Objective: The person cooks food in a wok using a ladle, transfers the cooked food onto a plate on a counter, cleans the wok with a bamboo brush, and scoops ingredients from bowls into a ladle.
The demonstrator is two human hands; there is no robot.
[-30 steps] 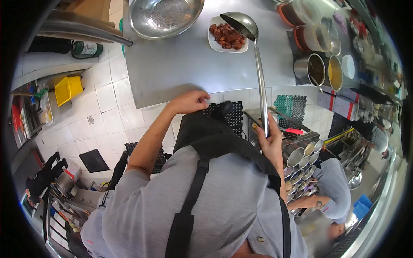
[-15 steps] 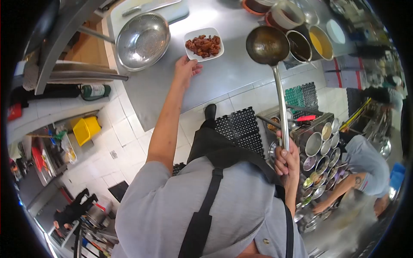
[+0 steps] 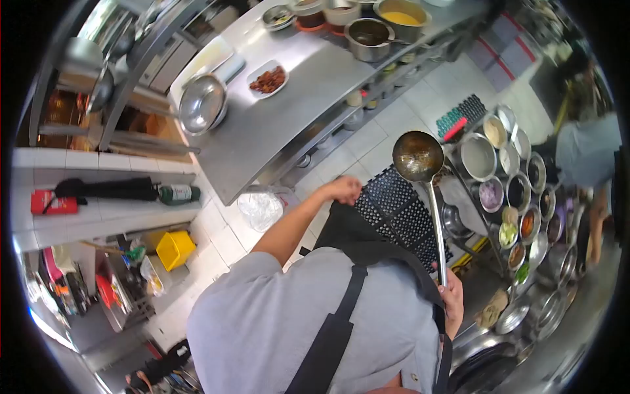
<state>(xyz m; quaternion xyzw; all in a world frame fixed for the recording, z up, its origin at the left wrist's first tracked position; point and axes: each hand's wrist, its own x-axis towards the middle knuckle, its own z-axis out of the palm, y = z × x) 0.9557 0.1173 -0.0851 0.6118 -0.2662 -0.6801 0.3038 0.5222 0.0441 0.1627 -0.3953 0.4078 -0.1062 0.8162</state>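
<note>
The metal worktable (image 3: 289, 115) is the largest thing here, stretching across the upper part of the view, with shelving under its near edge. To the right, metal containers of ingredients (image 3: 478, 157) stand crowded together, a person in grey (image 3: 588, 154) beyond them. A black perforated mat (image 3: 400, 210) lies on the tiled floor, between the worktable and those containers

The long-handled ladle (image 3: 418, 156) is up in the air, well apart from the worktable, its bowl open to view and coated with something brown and shiny. The right hand (image 3: 451, 295) has its fingers wrapped around the lower part of the handle. On the worktable, a perforated metal bowl (image 3: 202, 105) sits near the left end; a pot of dark liquid (image 3: 369, 41) and a pot with yellow contents (image 3: 400, 20) stand farther right

The left hand (image 3: 343, 189) is in front of the apron (image 3: 367, 243), fingers curled in towards the palm (nothing shows in them). Near the perforated metal bowl is a white plate (image 3: 283, 84), and on it the smallest things, glossy brown pieces (image 3: 267, 80)
</note>
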